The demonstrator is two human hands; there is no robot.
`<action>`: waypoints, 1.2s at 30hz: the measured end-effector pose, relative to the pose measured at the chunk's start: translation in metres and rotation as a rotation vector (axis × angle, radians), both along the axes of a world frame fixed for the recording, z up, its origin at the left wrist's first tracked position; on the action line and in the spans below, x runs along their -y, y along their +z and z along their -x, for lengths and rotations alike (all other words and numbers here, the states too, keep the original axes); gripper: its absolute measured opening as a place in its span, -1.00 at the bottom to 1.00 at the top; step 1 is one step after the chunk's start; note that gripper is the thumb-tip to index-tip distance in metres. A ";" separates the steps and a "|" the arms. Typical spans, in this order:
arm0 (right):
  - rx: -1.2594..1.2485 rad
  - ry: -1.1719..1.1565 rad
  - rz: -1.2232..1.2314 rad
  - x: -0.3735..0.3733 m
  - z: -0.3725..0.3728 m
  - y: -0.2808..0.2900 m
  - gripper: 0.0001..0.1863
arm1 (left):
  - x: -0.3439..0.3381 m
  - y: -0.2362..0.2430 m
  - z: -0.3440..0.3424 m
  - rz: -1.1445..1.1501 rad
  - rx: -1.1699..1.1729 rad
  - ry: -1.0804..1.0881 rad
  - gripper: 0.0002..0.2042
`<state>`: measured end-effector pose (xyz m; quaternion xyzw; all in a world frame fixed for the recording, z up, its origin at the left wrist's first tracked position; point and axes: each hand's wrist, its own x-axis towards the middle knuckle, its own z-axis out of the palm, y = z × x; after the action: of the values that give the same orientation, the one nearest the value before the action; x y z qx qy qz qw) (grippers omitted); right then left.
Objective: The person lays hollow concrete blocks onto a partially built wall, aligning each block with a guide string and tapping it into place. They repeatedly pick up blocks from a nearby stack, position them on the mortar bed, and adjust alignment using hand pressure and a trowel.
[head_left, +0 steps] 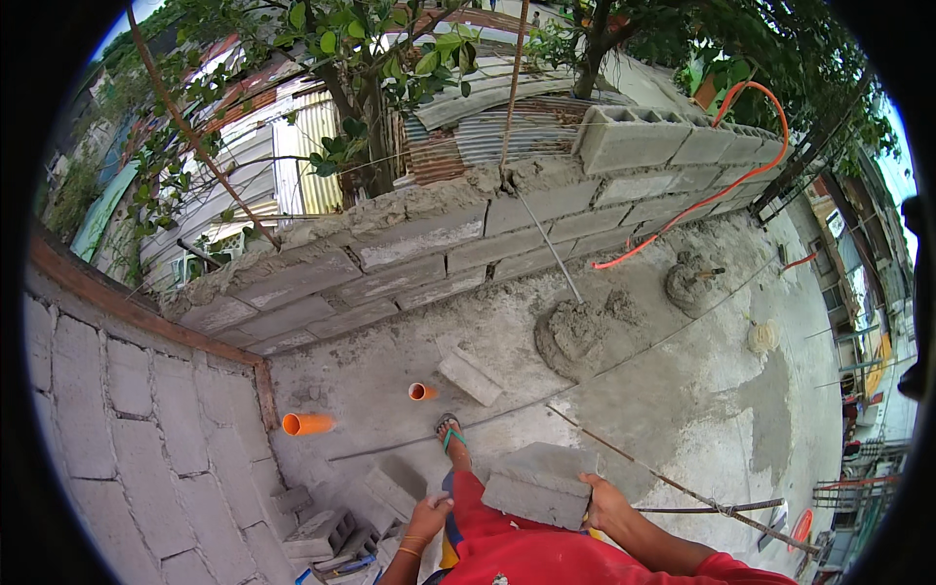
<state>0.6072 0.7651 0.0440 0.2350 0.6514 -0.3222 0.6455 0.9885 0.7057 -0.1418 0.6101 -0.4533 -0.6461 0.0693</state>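
My right hand (606, 505) grips the right end of a grey concrete block (538, 493), held in front of my red shirt above the floor. My left hand (430, 517) is beside my left thigh with its fingers curled in; a pale spot shows at the fingertips, and what they hold, if anything, is not clear. Just past that hand sits another concrete block (393, 487); whether the hand touches it cannot be told. Ahead runs a block wall (419, 258) with rough mortar along its top. Two mortar heaps (565, 343) lie near the wall's foot.
Two orange pipes (310, 424) stick up from the floor. One block (470, 376) lies ahead of my sandalled foot (450, 431). Several blocks (322, 534) are piled at lower left. A long rod (673, 478) crosses the right side; an orange hose (673, 222) hangs over the wall.
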 end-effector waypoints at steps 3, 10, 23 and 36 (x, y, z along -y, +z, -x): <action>-0.044 -0.026 -0.012 0.042 -0.012 0.019 -0.47 | 0.063 -0.037 0.042 -0.026 -0.063 -0.060 -0.53; -0.065 -0.147 0.015 0.125 -0.031 0.081 -0.40 | 0.153 -0.137 0.122 -0.283 -0.225 -0.187 -0.30; -0.255 -0.084 0.182 0.223 -0.066 0.229 -0.30 | 0.314 -0.102 0.171 -0.061 -0.887 -0.575 -0.52; -0.299 0.163 0.194 0.273 0.078 0.186 -0.20 | 0.383 0.078 0.080 -0.028 -0.393 -0.133 -0.65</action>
<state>0.5290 0.4918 0.2296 0.0678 0.7228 -0.3614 0.5851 0.9081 0.3231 -0.0639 0.4419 -0.4613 -0.7622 0.1053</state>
